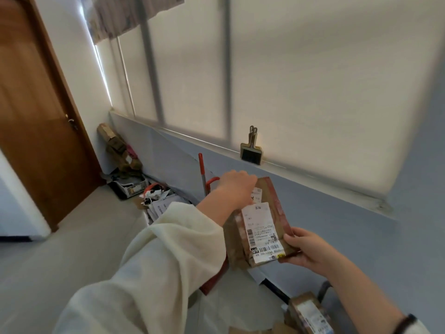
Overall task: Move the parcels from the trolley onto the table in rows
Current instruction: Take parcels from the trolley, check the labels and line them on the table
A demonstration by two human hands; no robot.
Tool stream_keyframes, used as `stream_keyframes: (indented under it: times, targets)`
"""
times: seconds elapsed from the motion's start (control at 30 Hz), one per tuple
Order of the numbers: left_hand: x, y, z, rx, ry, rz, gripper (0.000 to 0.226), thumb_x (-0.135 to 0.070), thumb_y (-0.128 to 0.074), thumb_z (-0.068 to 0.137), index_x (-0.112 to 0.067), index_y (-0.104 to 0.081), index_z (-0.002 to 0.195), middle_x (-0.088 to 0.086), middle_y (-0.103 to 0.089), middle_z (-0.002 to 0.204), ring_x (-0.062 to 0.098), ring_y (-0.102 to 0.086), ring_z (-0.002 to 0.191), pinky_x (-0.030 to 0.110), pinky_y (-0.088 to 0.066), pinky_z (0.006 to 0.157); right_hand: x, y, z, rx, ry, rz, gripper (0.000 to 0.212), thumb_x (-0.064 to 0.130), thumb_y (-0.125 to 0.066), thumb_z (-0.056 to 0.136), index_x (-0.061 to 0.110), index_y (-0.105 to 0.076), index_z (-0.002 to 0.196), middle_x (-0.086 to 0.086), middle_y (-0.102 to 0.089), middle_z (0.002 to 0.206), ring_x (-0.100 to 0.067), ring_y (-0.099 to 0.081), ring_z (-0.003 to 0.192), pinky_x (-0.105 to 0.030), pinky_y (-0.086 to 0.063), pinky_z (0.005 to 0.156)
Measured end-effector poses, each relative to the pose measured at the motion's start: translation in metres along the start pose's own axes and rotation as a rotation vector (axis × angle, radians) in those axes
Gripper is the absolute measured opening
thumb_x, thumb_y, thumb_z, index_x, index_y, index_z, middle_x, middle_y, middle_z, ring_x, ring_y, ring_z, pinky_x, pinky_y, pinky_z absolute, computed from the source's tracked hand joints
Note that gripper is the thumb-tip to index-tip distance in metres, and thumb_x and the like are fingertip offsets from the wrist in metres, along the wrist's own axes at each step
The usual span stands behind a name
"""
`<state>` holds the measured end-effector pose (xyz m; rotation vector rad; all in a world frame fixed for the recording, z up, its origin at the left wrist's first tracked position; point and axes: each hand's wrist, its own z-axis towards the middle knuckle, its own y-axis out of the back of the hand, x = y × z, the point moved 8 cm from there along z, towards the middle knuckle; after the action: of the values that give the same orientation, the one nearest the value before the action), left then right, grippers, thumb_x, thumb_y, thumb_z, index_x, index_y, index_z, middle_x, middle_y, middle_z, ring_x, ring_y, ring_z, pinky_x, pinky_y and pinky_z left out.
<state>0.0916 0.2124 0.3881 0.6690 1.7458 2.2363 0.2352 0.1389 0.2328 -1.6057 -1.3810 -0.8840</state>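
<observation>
Brown parcel: up in the air between both my hands, in front of the blue wall below the window sill.
Left hand: fingers curled over the parcel's far end, gripping it.
Right hand: thumb on top and fingers beneath the near right corner, holding it.
Label: white shipping slip on the upper face. I can read "69" in a black box beside barcodes; the rest is too small. A smaller white slip sits partly under my left hand.
Direction: the long axis runs away from me, from right hand to left hand, with the label face turned up towards me.
Sleeve: cream, and it hides whatever lies below the parcel's left side.
Second parcel: brown with a white label, low down beside my right forearm, blurred.
Red bar: upright, just behind my left hand.
Brush: stands on the sill above the parcel.
Floor heap: papers and boxes along the wall, towards the wooden door on the left.
</observation>
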Motion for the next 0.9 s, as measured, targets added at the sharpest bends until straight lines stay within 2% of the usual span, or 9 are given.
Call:
stream_keyframes:
  times: [0.07,0.2,0.3,0.37,0.47,0.57,0.67,0.8,0.9]
  targets:
    - [-0.007,0.000,0.004,0.037,-0.053,0.076,0.039,-0.038,-0.062,0.087,-0.020,-0.052,0.119,0.005,-0.057,0.102,0.022,-0.055,0.091,0.031,-0.038,0.066,-0.009,-0.002,0.001,0.022,-0.037,0.047,0.021,0.001,-0.050,0.093,0.007,-0.056,0.112,-0.021,-0.067,0.106,-0.036,-0.065,0.098,-0.050,-0.054,0.079]
    - [-0.015,-0.005,0.013,0.061,-0.107,0.064,0.033,-0.037,-0.061,0.087,-0.020,-0.055,0.115,0.002,-0.059,0.099,0.019,-0.056,0.086,0.029,-0.035,0.063,-0.012,0.004,0.001,0.016,-0.055,0.074,0.018,0.002,-0.049,0.093,0.008,-0.056,0.109,-0.022,-0.069,0.103,-0.036,-0.067,0.093,-0.049,-0.056,0.072]
    - [-0.010,0.008,0.025,0.053,-0.099,-0.092,0.032,-0.037,-0.060,0.087,-0.024,-0.058,0.117,-0.003,-0.061,0.106,0.017,-0.057,0.093,0.027,-0.039,0.070,0.002,0.013,0.002,0.015,-0.076,0.034,0.016,0.008,-0.046,0.096,0.005,-0.054,0.110,-0.024,-0.065,0.109,-0.038,-0.065,0.095,-0.053,-0.055,0.076]
    - [0.002,0.020,0.034,0.068,-0.064,-0.232,0.031,-0.036,-0.062,0.085,-0.026,-0.063,0.114,-0.006,-0.063,0.111,0.016,-0.057,0.100,0.027,-0.042,0.077,0.017,0.020,0.004,0.034,-0.114,-0.006,0.023,0.016,-0.046,0.097,0.001,-0.053,0.113,-0.025,-0.061,0.115,-0.039,-0.064,0.095,-0.053,-0.056,0.070]
    - [0.021,0.027,0.047,0.174,0.020,-0.414,0.031,-0.035,-0.065,0.083,-0.014,-0.069,0.106,-0.001,-0.066,0.106,0.017,-0.060,0.097,0.027,-0.045,0.079,0.039,0.027,0.009,0.078,-0.169,-0.138,0.030,0.016,-0.055,0.093,-0.004,-0.054,0.114,-0.027,-0.057,0.119,-0.042,-0.062,0.096,-0.048,-0.056,0.071]
    - [0.040,0.024,0.054,0.182,0.195,-0.728,0.029,-0.035,-0.064,0.082,-0.010,-0.066,0.096,0.004,-0.063,0.094,0.018,-0.059,0.082,0.029,-0.046,0.071,0.056,0.021,0.008,0.135,-0.208,-0.402,0.014,-0.007,-0.053,0.086,-0.002,-0.065,0.091,-0.020,-0.066,0.096,-0.026,-0.067,0.079,-0.033,-0.054,0.072]
    - [0.047,0.013,0.051,0.166,0.315,-1.106,0.021,-0.037,-0.062,0.083,-0.017,-0.063,0.078,0.002,-0.065,0.079,0.015,-0.062,0.069,0.026,-0.048,0.063,0.067,0.027,0.011,0.083,-0.171,-0.493,0.023,0.002,-0.043,0.088,0.002,-0.061,0.073,-0.014,-0.062,0.069,-0.023,-0.060,0.058,-0.027,-0.048,0.051]
    - [0.053,-0.015,0.039,0.261,0.445,-1.465,0.033,-0.050,-0.066,0.080,-0.018,-0.066,0.088,-0.001,-0.072,0.067,0.013,-0.069,0.056,0.021,-0.051,0.049,0.058,0.036,0.012,0.072,-0.246,-0.398,0.037,0.014,-0.042,0.091,0.008,-0.060,0.060,-0.009,-0.058,0.063,-0.018,-0.048,0.050,-0.021,-0.038,0.042]
    - [0.048,-0.031,0.037,0.342,0.381,-1.541,0.041,-0.053,-0.067,0.078,-0.016,-0.068,0.094,0.002,-0.074,0.074,0.017,-0.070,0.065,0.025,-0.056,0.059,0.049,0.043,0.012,0.064,-0.279,-0.315,0.044,0.016,-0.041,0.092,0.008,-0.061,0.055,-0.009,-0.059,0.060,-0.018,-0.048,0.046,-0.020,-0.039,0.037]
